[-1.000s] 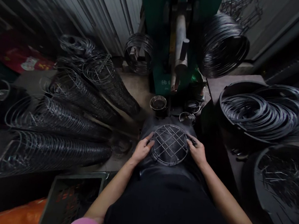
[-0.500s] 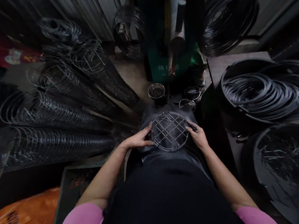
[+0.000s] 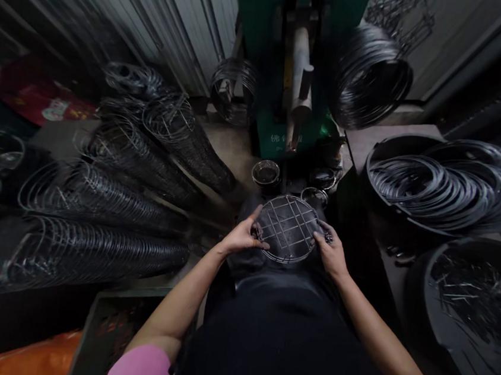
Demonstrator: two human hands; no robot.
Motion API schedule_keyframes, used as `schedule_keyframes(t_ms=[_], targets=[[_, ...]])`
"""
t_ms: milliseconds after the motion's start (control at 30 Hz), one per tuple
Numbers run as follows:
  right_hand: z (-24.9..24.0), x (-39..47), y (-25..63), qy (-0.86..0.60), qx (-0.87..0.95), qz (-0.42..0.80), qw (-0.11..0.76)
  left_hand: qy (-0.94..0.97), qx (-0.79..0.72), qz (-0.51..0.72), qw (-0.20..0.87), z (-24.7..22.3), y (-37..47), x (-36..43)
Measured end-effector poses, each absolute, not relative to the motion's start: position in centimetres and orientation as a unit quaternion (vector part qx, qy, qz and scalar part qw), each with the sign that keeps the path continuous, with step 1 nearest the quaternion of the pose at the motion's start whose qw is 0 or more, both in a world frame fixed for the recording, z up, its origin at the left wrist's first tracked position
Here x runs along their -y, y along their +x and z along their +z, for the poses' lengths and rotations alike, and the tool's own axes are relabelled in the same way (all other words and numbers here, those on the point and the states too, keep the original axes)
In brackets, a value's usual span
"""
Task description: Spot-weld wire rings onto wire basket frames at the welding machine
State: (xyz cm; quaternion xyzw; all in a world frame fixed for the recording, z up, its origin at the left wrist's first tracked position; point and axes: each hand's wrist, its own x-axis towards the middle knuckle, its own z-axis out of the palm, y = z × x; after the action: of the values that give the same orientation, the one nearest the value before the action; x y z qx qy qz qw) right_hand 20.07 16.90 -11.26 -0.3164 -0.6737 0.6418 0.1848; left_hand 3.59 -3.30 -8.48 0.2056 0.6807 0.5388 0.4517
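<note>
A round wire grill rack [image 3: 284, 246] with a crossed grid lies over my lap, on dark cloth. My left hand [image 3: 245, 235] grips its left rim, thumb along the near side and a finger pointing up the far side. On the opposite rim, my right hand [image 3: 332, 253] pinches the ring between thumb and fingers. Small dark pieces [image 3: 328, 237] show against the right hand's fingers; I cannot make out what they are. Just beyond the rack stands a green machine [image 3: 277, 145] with a metal arm [image 3: 300, 106] projecting toward me.
Long stacks of wire rings [image 3: 105, 250] lie on the left. Small round containers [image 3: 266, 173] sit beyond the rack. To the right are a tub of wire rings [image 3: 371, 164] and a tub of short wire pieces [image 3: 424, 277]. A wire coil [image 3: 372, 75] hangs beside the machine.
The view has tilted up, showing more of the machine, and the surroundings sit lower in the picture. Both hands still hold the rack, which has turned slightly.
</note>
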Motion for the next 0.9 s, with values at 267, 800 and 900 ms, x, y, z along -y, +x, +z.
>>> schedule_keyframes(t_ms=[267,800,900], targets=[[-10.2,-20.7,18.0,-0.287,0.708,0.617,0.188,0.238,-0.691,0.526,0.434,-6.8,4.9,2.3],[-11.9,-22.3,12.1,-0.093,0.797,0.595,-0.042,0.262,-0.768,0.467,0.352,-4.7,-6.8,2.9],[-12.3,-22.4,12.2,-0.105,0.803,0.585,-0.035,0.234,-0.88,0.397,0.118,-3.2,-13.4,-5.4]])
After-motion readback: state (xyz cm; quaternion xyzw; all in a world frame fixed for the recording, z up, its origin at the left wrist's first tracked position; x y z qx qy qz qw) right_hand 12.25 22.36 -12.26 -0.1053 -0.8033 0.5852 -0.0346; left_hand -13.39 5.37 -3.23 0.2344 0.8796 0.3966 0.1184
